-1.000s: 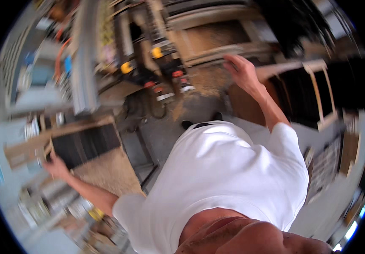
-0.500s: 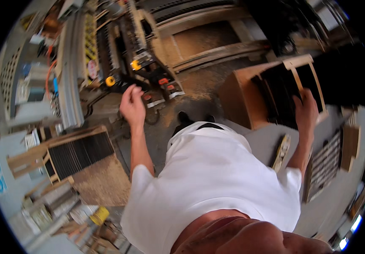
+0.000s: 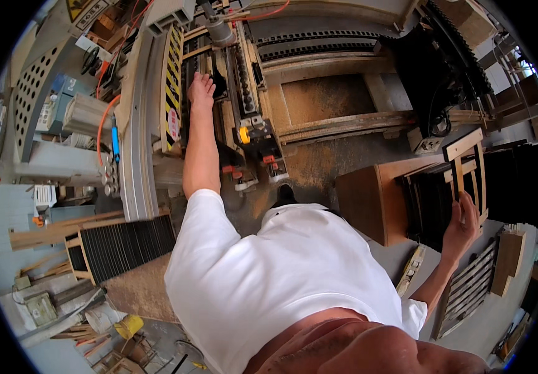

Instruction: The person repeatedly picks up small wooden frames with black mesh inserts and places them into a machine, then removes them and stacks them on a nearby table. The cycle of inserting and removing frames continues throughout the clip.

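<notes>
So the person is in a white shirt, seen from above, standing in a woodshop with both arms spread wide. The left hand (image 3: 201,88) is stretched way out onto the big woodworking machine (image 3: 244,81), resting flat with the fingers loose and spread, so that grip is released, nothing in it. It sits just beside the yellow-and-black striped guard strip (image 3: 173,81) that runs along the machine's rail.

The right hand (image 3: 462,225) is off on the other side, with the fingers curled around a rail of the wooden frame (image 3: 465,163), a pale ladder-like piece with slats. That frame stands tilted on top of a stack of dark slatted panels (image 3: 428,199), which sits on a brown wooden surface (image 3: 365,202) to the person's right.

Sawdust covers the floor (image 3: 319,168) between the machine and the stack. Down on the left another dark slatted panel (image 3: 122,243) lies in a pale frame, and more pale slatted frames (image 3: 468,287) lean near the right elbow.
</notes>
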`<state>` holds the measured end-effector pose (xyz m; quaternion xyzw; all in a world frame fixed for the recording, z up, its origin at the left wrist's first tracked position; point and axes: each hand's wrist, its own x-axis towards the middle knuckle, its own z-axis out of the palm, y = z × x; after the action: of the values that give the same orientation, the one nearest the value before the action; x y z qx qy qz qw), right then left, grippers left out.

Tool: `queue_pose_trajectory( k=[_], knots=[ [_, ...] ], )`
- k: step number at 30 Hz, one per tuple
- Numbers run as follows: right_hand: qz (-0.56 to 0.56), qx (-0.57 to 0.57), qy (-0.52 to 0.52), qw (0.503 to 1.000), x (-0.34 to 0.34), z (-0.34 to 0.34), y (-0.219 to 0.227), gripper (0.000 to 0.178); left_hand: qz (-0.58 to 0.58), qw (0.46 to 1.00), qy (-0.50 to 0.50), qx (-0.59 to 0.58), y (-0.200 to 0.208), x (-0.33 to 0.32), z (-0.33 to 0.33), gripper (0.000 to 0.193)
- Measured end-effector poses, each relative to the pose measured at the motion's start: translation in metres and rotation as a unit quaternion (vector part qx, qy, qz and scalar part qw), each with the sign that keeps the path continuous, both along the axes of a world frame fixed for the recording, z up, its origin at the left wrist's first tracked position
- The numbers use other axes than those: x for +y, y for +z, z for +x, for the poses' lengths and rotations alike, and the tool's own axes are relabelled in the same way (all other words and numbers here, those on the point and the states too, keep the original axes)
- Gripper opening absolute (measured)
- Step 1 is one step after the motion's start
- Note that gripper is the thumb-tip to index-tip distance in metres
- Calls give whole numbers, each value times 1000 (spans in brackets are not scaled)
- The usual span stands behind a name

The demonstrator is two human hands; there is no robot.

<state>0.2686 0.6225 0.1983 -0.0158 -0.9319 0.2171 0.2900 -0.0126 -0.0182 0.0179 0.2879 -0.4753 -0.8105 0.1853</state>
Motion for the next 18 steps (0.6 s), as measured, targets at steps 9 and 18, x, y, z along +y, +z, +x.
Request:
queue_pose_trajectory(
  k=[9,18],
  knots=[
    [-27,-56,101,993,-127,-71,17,23,194,977,-32,86,-17,-38,-126,99],
    [-13,-77,311,947,-245,-183,-9,23,250,955,-9,157,-40,-30,-93,43]
  ],
)
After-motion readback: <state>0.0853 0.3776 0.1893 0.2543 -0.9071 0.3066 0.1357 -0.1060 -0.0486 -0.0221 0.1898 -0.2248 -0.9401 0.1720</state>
